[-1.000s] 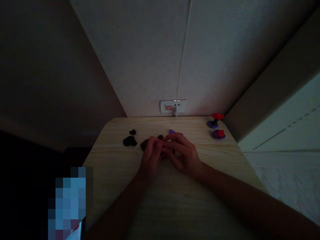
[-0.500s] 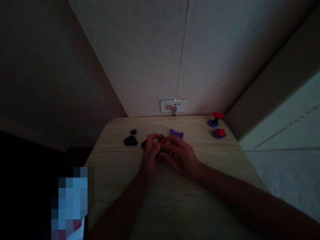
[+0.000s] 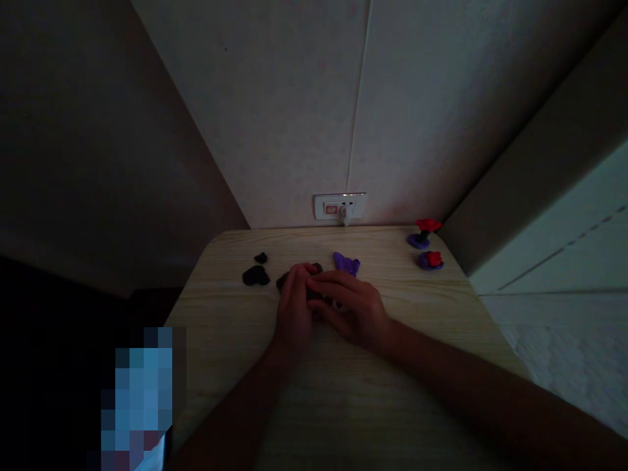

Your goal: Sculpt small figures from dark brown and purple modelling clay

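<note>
My left hand [image 3: 294, 311] and my right hand [image 3: 357, 306] meet over the middle of the table, fingers curled toward each other. Between them they grip a dark brown piece of modelling clay [image 3: 314, 295], mostly covered by the fingers. More dark brown clay [image 3: 281, 282] shows just beyond my left hand; I cannot tell if it is the same piece. Past my right fingers lies a flattened purple lump of clay [image 3: 347, 263]. To the left are a black clay lump [image 3: 256, 275] and a smaller black bit [image 3: 260, 258].
On the table's [image 3: 392, 392] far right corner stands a red clay flower [image 3: 428, 225] on a purple base, with a red and purple clay piece [image 3: 432, 260] in front. Behind the table, a wall socket [image 3: 339, 207] holds a plug. A pixelated bright patch [image 3: 143, 392] is at lower left.
My fingers have closed in more tightly around the brown clay, the left fingers straightening upward and the right fingertips shifting slightly left. The other clay pieces stay put.
</note>
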`<state>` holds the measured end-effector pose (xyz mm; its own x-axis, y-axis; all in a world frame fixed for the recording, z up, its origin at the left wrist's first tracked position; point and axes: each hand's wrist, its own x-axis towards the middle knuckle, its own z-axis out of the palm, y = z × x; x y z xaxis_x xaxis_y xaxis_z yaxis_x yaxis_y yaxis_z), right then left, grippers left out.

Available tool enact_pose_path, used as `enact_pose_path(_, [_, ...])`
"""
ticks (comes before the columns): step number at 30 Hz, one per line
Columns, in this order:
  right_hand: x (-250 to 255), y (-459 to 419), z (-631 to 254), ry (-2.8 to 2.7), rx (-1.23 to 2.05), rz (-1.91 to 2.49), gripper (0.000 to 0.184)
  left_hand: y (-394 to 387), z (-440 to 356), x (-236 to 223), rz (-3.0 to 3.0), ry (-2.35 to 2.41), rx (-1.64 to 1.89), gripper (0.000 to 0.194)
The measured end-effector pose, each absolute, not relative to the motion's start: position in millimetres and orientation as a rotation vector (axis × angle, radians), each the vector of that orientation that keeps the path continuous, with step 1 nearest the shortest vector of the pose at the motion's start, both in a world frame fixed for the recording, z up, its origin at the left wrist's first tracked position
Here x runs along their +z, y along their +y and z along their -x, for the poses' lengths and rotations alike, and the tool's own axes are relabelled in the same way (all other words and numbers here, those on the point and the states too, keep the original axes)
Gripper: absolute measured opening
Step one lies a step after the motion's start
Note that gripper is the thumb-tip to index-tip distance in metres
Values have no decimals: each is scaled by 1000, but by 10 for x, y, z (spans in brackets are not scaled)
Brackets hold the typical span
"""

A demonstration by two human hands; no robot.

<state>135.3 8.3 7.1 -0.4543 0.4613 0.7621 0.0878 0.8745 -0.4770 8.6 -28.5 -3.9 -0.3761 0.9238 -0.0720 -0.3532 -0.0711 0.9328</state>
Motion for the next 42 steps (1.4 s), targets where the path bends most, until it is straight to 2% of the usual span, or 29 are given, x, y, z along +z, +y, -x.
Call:
enact_pose_path(4, [69,74,-1347,-2032,515,436,28,-285,-73,-57,-690,1225,1650,37])
enact_pose_path(8, [55,80,-1348,-2019,578,401,35,-254,-73,-8,-601,1258,1644,44])
enact_pose_path(12, [56,84,-1360,-1962,604,416,28,-257,-74,66,-565,1156,1510,50])
enact_pose_path(18, [36,117,-1386,-1888,537,530,20,-320,-64,70,-785,958,1431,39])
enact_pose_path(27, [23,110,-1376,-1961,612,472,30,-302,-75,130,-634,1021,1476,31])
enact_pose_path(35, [10,110,-1378,-1965,588,487,10,-338,-65,119,-579,1116,1397,27])
enact_pose_path(38, [6,114,-1376,-1956,610,488,14,-331,-67,121,-555,1125,1382,26])
enact_pose_path(42, [23,113,-1381,-1965,615,453,33,-322,-72,124,-473,1069,1343,37])
